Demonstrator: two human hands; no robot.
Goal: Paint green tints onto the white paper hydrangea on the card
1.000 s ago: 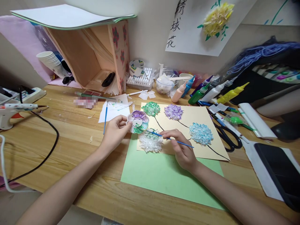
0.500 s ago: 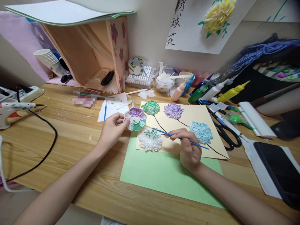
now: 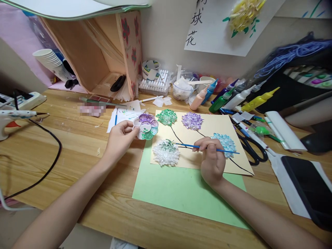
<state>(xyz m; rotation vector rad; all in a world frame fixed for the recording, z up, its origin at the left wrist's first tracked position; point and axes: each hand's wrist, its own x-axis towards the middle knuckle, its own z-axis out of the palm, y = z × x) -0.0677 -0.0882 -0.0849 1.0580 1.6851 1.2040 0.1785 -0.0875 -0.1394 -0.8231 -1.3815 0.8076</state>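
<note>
Pinched in my left hand (image 3: pixel 123 136) is a small flower-shaped paint palette (image 3: pixel 145 127) with purple, green and bluish paint in its wells. My right hand (image 3: pixel 213 157) is closed round a thin blue paintbrush (image 3: pixel 193 146). The brush tip is at the upper right of a white ruffled flower (image 3: pixel 166 157), whose top part carries dark green paint. That flower lies on a cream card (image 3: pixel 189 162), along with a green flower (image 3: pixel 167 117), a purple flower (image 3: pixel 192 120) and a light blue flower (image 3: pixel 224 145), partly behind my right hand. Dark stem lines cross the card.
Beneath the card lies a green sheet (image 3: pixel 181 193). Black-handled scissors (image 3: pixel 250 152) and a phone (image 3: pixel 306 188) are on the right. Paint bottles (image 3: pixel 225 100) stand at the back. A glue gun (image 3: pixel 18 116) with a black cord sits left, near an open pink box (image 3: pixel 101 58).
The brush tip has left the palette and come down to the white flower. My left hand has drawn the palette slightly left and up. The view has tilted down a little.
</note>
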